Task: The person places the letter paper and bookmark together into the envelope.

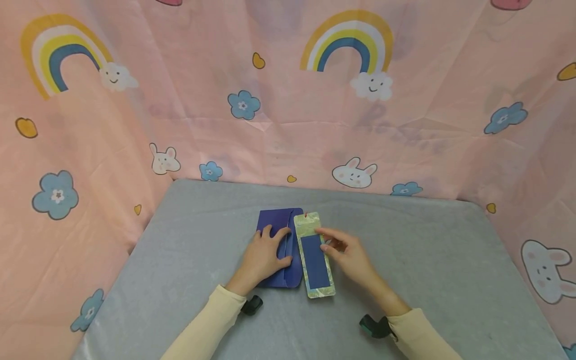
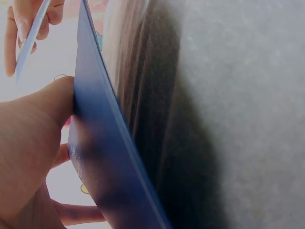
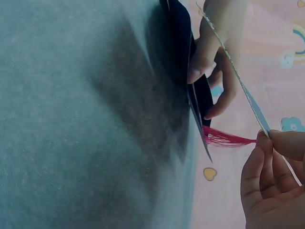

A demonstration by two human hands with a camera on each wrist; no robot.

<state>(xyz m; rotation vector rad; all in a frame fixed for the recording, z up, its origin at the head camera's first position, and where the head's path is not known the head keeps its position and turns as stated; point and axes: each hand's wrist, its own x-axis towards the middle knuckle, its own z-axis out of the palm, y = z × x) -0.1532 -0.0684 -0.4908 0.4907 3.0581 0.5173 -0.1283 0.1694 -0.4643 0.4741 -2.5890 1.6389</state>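
No legible words, numbers or brand marks in any view (head or wrist).

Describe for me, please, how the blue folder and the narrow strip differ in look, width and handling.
Colour: the folder is purplish blue, while the strip is pale green around dark blue.
Width: the folder is clearly broader; the strip is long and narrow.
Handling: the left hand is on the folder, while the right hand pinches the strip.
Shared: both are flat, have blue on them, and are touched by a hand.
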